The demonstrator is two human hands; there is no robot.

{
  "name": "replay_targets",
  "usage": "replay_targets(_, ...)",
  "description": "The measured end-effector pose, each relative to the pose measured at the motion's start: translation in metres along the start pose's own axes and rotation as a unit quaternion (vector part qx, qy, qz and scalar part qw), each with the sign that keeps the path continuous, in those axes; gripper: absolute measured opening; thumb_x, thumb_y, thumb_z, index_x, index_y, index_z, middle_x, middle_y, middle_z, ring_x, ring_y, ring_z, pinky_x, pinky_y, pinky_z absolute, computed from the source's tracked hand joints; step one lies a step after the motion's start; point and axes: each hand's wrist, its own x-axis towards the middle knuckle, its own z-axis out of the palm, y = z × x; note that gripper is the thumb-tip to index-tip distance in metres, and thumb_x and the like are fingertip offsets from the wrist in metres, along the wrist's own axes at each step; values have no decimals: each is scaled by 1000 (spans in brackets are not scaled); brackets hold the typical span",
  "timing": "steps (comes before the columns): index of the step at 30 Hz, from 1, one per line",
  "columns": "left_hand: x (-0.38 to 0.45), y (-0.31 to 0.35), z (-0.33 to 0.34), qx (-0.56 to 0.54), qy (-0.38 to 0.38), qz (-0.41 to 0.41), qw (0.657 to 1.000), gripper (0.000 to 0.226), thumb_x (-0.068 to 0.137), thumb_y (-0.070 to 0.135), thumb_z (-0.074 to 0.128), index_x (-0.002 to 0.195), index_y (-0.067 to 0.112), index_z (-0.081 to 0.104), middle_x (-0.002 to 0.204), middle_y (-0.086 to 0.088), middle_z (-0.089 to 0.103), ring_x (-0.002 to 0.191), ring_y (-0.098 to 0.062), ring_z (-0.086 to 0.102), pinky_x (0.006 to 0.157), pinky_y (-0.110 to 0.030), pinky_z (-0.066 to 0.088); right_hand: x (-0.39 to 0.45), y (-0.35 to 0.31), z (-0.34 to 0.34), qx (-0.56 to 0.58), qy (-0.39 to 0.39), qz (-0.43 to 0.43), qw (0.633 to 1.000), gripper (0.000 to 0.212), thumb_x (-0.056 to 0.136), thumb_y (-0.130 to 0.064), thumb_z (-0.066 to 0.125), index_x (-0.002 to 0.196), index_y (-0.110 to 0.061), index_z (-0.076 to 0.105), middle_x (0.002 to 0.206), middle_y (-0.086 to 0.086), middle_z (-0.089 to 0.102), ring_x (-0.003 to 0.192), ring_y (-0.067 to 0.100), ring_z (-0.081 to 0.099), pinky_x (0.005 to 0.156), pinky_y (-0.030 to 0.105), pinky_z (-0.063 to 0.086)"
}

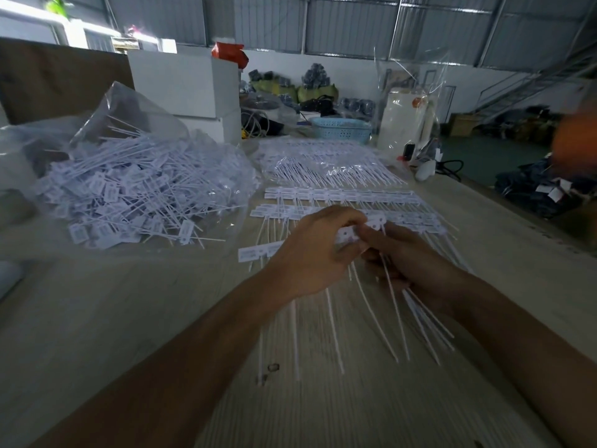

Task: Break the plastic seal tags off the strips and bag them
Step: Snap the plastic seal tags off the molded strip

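At the centre the seal tags (361, 232) pinched between the two hands are plain white with small dark holes, and their thin tails are white too. Toward ten o'clock the clear bag (106, 124) shows a heap of white loose tags (129, 195) printed with faint grey marks, all on a pale wood-grain table (129, 318). Near twelve o'clock stand a light blue perforated basket (342, 130), white boxes (184, 85) and a red-orange packet (227, 53).
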Motion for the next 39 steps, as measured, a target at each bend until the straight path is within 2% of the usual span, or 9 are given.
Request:
replay_targets(3,-1,-7,-4,54,-29,4,998,43,92,9,60,134,16,57,128,-2,61,118,-17,54,99,-26,41,2,-3,-9,66,12,2,998,29,98,-33,59,74,-17,50,62,-1,44,47,10,32,36,16,21)
replay_targets(8,-2,-8,-7,80,-19,-11,997,23,93,18,65,116,14,65,107,-5,70,98,-25,64,82,-42,51,-1,0,-1,53,-17,-7,998,29,100,-32,56,75,-19,50,62,-2,42,49,11,32,38,19,20)
replay_targets(13,-5,-9,-5,112,-38,25,993,20,98,16,56,115,14,66,102,-7,71,93,-25,65,77,-41,52,-5,-6,0,-160,4,-127,979,30,105,-25,48,77,-17,41,49,-9,39,39,8,34,40,19,28)
replay_targets(17,-4,-9,-5,72,-34,16,997,19,100,15,53,108,10,70,88,-7,72,78,-20,66,71,-35,52,-5,-5,-3,-173,-15,-138,975,25,106,-23,45,82,-17,43,50,-6,37,40,10,31,41,23,29)
replay_targets(21,-1,-10,-7,-28,-46,-48,997,24,100,10,55,88,6,75,72,4,70,66,-5,66,69,-20,52,-3,-1,-8,-306,-9,-220,926,14,104,-15,46,93,-22,47,62,-22,57,51,-1,53,50,11,39)
replay_targets(25,-2,-4,-7,-109,-87,-69,988,19,97,15,61,90,6,77,78,3,74,67,-4,69,71,-21,55,7,-2,-27,-370,89,-204,902,12,103,-25,47,94,-31,40,65,-4,61,47,2,59,43,15,46)
replay_targets(28,-5,1,-3,-127,-102,-42,986,13,93,19,67,96,10,77,87,1,76,74,-5,70,67,-16,53,6,-11,-63,-303,216,-175,911,20,105,-32,45,101,-13,49,64,2,55,39,6,49,38,20,43)
replay_targets(35,1,3,0,-61,23,-37,997,25,75,15,83,93,16,65,84,9,70,76,-3,65,69,-27,53,-1,-2,-12,-57,-60,26,996,47,88,-65,54,91,-19,56,56,-6,44,43,7,31,40,17,26)
replay_targets(39,1,1,1,-17,53,1,998,35,72,17,84,100,13,64,95,2,64,85,-12,60,74,-27,49,-6,-4,1,-52,-56,-2,997,26,90,-52,61,81,-28,59,59,-3,38,45,7,27,40,18,21)
